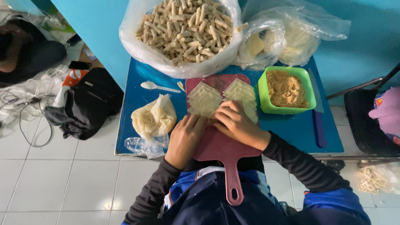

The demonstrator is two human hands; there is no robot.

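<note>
My left hand [185,139] and right hand [235,123] sit side by side on a dark red cutting board [216,148], fingers curled down over something I cannot see. Just above them lie two stacks of pale square wrappers [204,99]. A green bowl [263,89] of brown filling stands to the right, and a big bag of finished rolls [183,29] sits behind on the blue table [133,104].
</note>
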